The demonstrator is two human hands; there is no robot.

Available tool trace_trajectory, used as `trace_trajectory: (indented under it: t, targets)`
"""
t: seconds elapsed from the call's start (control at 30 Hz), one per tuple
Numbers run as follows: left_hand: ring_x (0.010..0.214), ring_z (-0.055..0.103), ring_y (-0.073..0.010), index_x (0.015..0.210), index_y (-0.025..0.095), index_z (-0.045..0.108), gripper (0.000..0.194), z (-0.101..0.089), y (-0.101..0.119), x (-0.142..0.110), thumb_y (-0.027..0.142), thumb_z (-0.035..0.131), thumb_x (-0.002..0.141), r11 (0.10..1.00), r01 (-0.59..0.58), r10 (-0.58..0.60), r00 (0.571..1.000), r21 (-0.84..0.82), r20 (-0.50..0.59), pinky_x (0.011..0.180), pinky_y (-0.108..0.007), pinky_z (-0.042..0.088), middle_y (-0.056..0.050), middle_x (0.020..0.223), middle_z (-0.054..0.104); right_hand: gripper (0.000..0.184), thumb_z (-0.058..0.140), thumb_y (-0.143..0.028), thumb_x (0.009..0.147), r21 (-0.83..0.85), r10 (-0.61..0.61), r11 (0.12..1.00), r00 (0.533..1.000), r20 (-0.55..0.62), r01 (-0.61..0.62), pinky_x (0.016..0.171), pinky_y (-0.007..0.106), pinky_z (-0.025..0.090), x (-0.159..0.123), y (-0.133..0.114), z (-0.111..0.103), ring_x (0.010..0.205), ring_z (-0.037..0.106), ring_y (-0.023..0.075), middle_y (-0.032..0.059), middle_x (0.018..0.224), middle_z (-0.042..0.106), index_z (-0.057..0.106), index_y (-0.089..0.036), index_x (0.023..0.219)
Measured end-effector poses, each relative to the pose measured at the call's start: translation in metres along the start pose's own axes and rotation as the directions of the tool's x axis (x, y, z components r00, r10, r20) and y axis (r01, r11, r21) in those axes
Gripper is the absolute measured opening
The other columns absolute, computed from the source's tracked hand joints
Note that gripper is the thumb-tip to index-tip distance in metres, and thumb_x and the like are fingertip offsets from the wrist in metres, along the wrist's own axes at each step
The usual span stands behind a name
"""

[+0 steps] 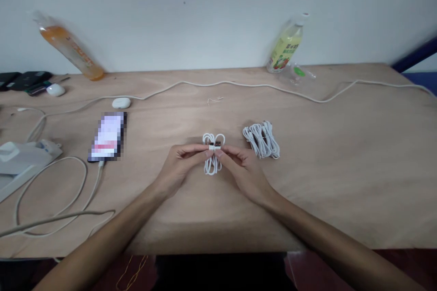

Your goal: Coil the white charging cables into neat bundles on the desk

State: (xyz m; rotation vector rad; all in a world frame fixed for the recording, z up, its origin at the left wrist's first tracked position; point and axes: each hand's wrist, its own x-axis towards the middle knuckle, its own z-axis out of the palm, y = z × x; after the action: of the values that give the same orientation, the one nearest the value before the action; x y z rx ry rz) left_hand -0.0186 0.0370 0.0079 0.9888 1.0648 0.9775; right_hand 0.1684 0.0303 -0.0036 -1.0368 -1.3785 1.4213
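Observation:
A coiled white USB cable (212,166) is pinched between my two hands above the middle of the table. Its loops stick out above and below my fingertips, and its two plugs lie side by side at the pinch. My left hand (180,163) grips the bundle from the left with thumb and forefinger. From the right, my right hand (244,166) does the same, its other fingers curled. What binds the coil's middle is hidden by my fingertips. Just beyond my right hand lies a pile of coiled white cables (262,140).
A phone (107,136) with a charging lead lies left, near a white earbud case (121,102) and a power strip (23,163). Two bottles, one orange (71,50) and one yellow-green (286,47), lean on the wall. A long cord (221,82) crosses the table; short ties (215,100) lie before it.

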Motion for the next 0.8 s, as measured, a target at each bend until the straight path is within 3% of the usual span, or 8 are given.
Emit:
trace_trajectory:
  t: [0.23,0.57,0.8]
  targets:
    - [0.108,0.078,-0.0293,0.092,0.026,0.092,0.014,0.0005,-0.0012,0.0002,0.037,0.092,0.082,0.999,0.033,-0.033,0.999,-0.025,0.020,0.112,-0.046,0.054,-0.008,0.103,0.089,0.031,0.067,-0.046,0.098,-0.090,0.005,0.996,0.995,-0.097,-0.014,0.067,0.032,0.046,-0.0014,-0.0006,0.0040,0.070,0.057,0.0173,0.0013,0.075,0.069,0.080,-0.023,0.080]
    - [0.111,0.077,-0.0301,0.095,0.026,0.093,0.017,0.0022,0.0003,-0.0018,0.040,0.090,0.084,0.995,0.069,-0.065,0.996,-0.073,0.062,0.116,-0.048,0.051,-0.009,0.109,0.089,0.030,0.069,-0.045,0.096,-0.091,-0.007,0.996,0.992,-0.128,-0.005,0.065,0.032,0.048,-0.0024,-0.0029,0.0052,0.067,0.059,0.0171,0.0017,0.073,0.074,0.083,-0.023,0.080]
    - [0.098,0.077,-0.0266,0.094,0.021,0.092,0.021,0.0025,0.0007,-0.0001,0.041,0.091,0.084,0.988,0.082,-0.072,0.994,-0.130,0.082,0.104,-0.043,0.056,-0.010,0.102,0.088,0.030,0.071,-0.047,0.094,-0.045,0.025,0.999,0.991,-0.131,-0.031,0.067,0.032,0.048,-0.0006,-0.0007,0.0049,0.071,0.061,0.0181,0.0017,0.073,0.073,0.083,-0.024,0.078]
